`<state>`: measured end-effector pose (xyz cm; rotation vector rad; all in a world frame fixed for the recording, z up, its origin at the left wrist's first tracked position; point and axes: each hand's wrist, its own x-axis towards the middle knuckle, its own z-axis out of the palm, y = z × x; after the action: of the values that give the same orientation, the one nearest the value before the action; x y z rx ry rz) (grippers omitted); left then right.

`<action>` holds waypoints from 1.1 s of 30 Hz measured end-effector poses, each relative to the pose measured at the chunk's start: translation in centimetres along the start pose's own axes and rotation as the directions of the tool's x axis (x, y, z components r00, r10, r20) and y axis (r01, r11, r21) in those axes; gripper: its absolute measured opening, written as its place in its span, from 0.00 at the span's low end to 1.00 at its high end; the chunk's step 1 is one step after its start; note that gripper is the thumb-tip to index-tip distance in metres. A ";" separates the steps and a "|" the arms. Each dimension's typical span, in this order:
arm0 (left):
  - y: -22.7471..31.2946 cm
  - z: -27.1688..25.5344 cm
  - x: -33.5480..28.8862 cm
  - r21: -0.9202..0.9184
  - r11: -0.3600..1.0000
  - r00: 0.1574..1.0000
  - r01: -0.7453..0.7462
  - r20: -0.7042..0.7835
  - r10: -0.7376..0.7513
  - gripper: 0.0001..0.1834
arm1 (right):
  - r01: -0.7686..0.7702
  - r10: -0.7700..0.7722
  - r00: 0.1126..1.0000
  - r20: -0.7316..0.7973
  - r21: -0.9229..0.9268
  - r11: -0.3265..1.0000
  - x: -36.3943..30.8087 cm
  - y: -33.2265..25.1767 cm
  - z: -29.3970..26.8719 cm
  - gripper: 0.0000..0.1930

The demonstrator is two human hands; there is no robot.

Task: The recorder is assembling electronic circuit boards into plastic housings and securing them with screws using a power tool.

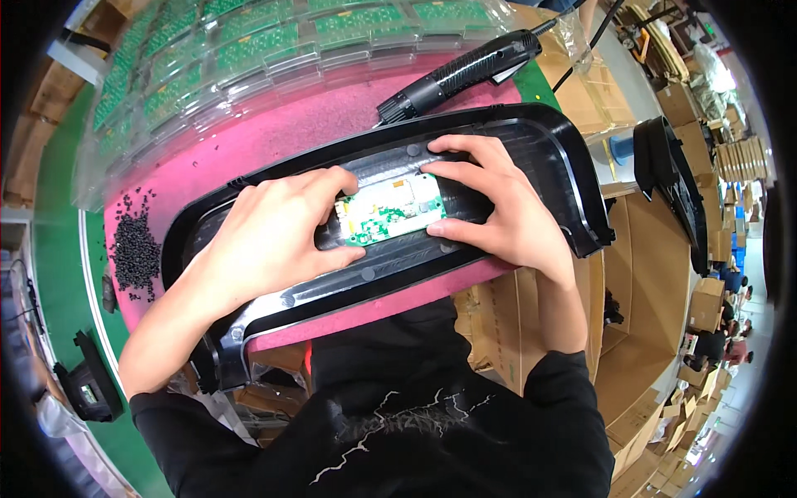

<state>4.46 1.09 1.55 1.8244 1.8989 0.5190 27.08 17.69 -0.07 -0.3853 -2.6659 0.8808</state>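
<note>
A green and white circuit board (390, 211) lies inside a long black plastic housing (531, 158). My left hand (286, 220) grips the board's left end, thumb at the near corner and fingers at the far one. At the opposite end, my right hand (506, 199) has its thumb on the near corner and its index finger by the far corner. Both hands have the board between them, low over the housing's floor. Whether the board rests fully on the housing cannot be made out.
Beyond the housing an electric screwdriver (465, 75) lies on the pink mat (274, 133). Clear trays of green boards (257, 50) are stacked at the back. A heap of small black screws (135, 253) sits left. Cardboard boxes (635, 290) and another black housing (672, 183) stand right.
</note>
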 end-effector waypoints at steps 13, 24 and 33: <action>-0.6 -0.1 0.4 -0.064 0.998 1.000 -0.008 -0.022 0.007 0.31 | -0.017 0.017 1.000 0.006 -0.083 0.996 0.5 0.0 0.6 0.29; -2.1 0.1 -0.4 -0.009 0.995 0.994 -0.102 0.044 0.103 0.30 | -0.052 0.054 0.998 0.013 -0.152 0.987 1.0 -1.8 0.8 0.30; -1.8 -1.5 -2.2 0.095 0.987 0.984 -0.127 -0.114 0.138 0.26 | -0.026 0.039 0.998 0.053 -0.219 0.975 1.3 -2.3 1.4 0.35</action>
<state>2.12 -1.09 1.91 2.0283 1.9141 0.6115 25.03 15.63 0.57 -0.4615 -2.8262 0.6164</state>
